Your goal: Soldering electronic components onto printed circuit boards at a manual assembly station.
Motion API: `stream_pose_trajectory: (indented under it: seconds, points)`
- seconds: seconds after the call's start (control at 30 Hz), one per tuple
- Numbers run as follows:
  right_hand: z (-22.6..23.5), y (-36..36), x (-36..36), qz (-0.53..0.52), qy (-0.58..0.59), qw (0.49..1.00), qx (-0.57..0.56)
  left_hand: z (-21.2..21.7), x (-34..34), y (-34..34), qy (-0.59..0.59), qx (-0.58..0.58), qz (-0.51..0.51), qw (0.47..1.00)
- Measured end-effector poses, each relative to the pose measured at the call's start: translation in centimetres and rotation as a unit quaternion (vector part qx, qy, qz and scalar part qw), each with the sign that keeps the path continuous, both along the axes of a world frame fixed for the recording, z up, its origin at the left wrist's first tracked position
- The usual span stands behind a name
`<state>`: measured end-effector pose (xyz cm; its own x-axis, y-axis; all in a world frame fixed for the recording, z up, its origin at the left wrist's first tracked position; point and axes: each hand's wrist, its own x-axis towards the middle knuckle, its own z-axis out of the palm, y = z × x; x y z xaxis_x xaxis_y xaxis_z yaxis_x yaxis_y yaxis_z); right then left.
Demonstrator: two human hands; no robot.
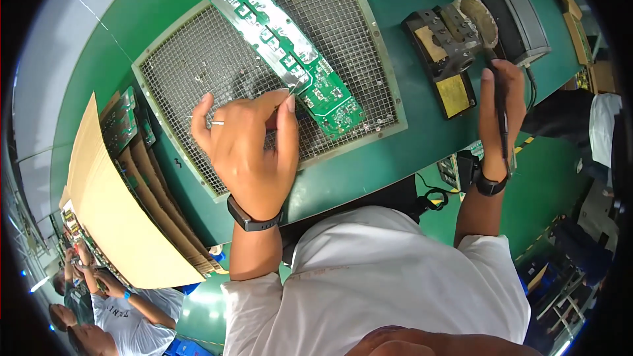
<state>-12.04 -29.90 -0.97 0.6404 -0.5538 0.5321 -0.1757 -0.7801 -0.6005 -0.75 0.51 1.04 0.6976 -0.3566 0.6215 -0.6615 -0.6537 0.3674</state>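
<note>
One long green circuit board point(277, 39) lies diagonally on the wire mesh tray point(369, 39), silver tracks up, its lower end near the tray's front right corner. Left hand point(247, 148) rests on the mesh at that end, thumb and forefinger pinched together on something thin; can't tell what. Right hand point(501, 109) is closed around one soldering iron point(499, 102), tip at the stand point(448, 46) by the table's point(395, 151) right edge. One cardboard box point(125, 211) of boards at the left.
</note>
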Motion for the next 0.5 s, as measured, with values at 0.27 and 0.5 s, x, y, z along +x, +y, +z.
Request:
stream_pose_trajectory:
  seconds: [0.27, 0.5]
  points:
    - [0.2, 0.2, -0.7, -0.029, 0.013, 0.999, -0.003, 1.6, -0.3, 1.2, 0.046, 0.001, 0.016, 0.999]
    - [-1.1, 2.1, -1.6, 0.030, -0.120, 0.992, 0.026, 4.4, 0.5, 3.8, 0.119, 0.120, 0.017, 0.985]
